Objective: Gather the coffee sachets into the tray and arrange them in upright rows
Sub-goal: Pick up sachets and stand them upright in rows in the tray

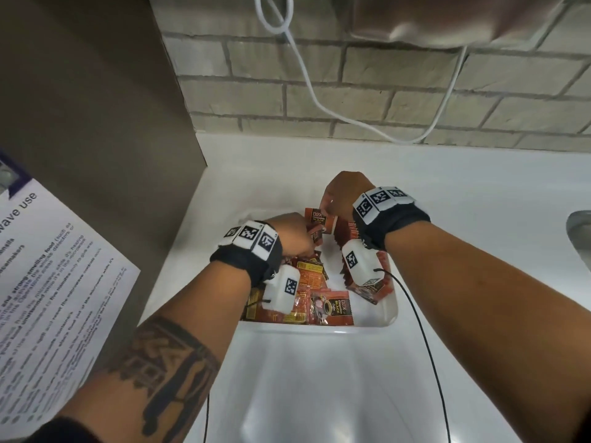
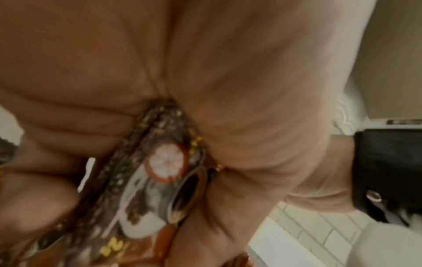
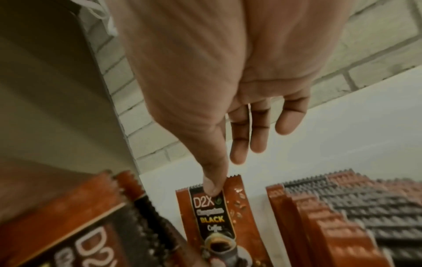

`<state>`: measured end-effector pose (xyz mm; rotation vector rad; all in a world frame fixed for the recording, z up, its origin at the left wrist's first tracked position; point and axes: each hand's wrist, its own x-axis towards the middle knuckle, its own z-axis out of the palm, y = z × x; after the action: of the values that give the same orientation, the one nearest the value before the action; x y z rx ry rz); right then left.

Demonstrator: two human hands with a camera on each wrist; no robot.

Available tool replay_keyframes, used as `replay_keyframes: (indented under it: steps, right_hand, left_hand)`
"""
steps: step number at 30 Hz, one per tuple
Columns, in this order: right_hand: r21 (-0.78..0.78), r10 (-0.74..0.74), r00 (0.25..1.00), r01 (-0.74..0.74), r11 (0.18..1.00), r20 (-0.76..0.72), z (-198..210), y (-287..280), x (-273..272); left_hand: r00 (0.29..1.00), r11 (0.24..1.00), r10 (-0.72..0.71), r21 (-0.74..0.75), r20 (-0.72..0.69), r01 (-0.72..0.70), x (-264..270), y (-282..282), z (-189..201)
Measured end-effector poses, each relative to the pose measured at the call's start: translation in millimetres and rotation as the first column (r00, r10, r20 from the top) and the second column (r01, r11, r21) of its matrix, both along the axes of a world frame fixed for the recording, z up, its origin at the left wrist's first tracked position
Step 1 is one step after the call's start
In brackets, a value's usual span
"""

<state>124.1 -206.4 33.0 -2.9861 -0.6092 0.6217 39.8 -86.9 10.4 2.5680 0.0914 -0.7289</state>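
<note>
A white tray (image 1: 388, 312) on the counter holds many red-brown D2X coffee sachets. Several stand in an upright row (image 1: 348, 227) along its right side, also seen in the right wrist view as a row (image 3: 324, 216). Others lie flat in a loose heap (image 1: 319, 302) at the front. My right hand (image 1: 335, 199) pinches one upright sachet (image 1: 316, 216) by its top edge; the thumb lies on that sachet (image 3: 210, 222) and the other fingers are straight. My left hand (image 1: 295, 233) grips a few sachets (image 2: 164, 162) between curled fingers and palm, just left of it.
A tall brown panel (image 1: 96, 123) stands close on the left, with a printed notice (image 1: 48, 282) on it. A brick wall (image 1: 383, 107) with a hanging white cable (image 1: 316, 100) runs behind. A metal sink edge (image 1: 580, 231) shows at the right. White counter (image 1: 319, 394) lies in front.
</note>
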Motion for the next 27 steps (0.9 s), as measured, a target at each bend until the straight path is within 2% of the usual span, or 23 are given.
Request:
replay_keyframes:
  steps: [2,6,7,9,11,12,16,22,27]
  right_hand:
    - [-0.052,-0.053,0.998,0.052,0.997,-0.017,-8.7,3.2,9.5]
    - [-0.144,-0.069,0.995,0.058,0.988,-0.068,-111.5,-8.9,95.7]
    - [-0.119,-0.070,0.995,0.061,0.991,-0.072,-123.7,-10.3,104.9]
    - [-0.110,-0.098,0.995,0.096,0.989,-0.013,-98.4,-11.3,82.1]
    - [-0.036,-0.051,0.998,0.052,0.998,0.025,-30.3,-5.7,24.1]
    - [0.010,-0.049,0.998,0.049,0.999,0.026,-22.3,-5.8,17.6]
    - [0.167,-0.078,0.996,0.068,0.984,0.049,-15.6,-11.7,16.8]
    - [0.265,-0.089,0.996,0.078,0.961,0.032,1.1,-23.8,7.8]
    - [0.351,-0.103,0.994,0.084,0.933,0.035,7.4,-33.4,-2.7]
  left_hand:
    - [1.000,0.998,-0.016,0.065,-0.025,0.018,9.7,-5.2,-2.1]
    - [0.998,0.982,-0.054,0.179,-0.045,0.061,22.9,-14.6,-7.4]
    - [0.996,0.974,-0.074,0.208,-0.056,0.084,25.0,-16.5,-9.0]
    - [0.991,0.960,-0.106,0.252,-0.082,0.123,27.9,-20.0,-10.7]
    - [0.987,0.951,-0.126,0.270,-0.101,0.149,29.7,-22.2,-11.8]
    - [0.986,0.951,-0.131,0.269,-0.106,0.155,30.4,-22.7,-11.7]
    - [0.989,0.965,-0.101,0.234,-0.104,0.123,30.8,-21.0,-13.9]
    - [0.994,0.993,-0.021,0.117,-0.104,0.033,27.8,-13.4,-14.2]
    - [0.994,0.996,0.052,-0.062,-0.092,-0.058,22.9,-0.7,-13.9]
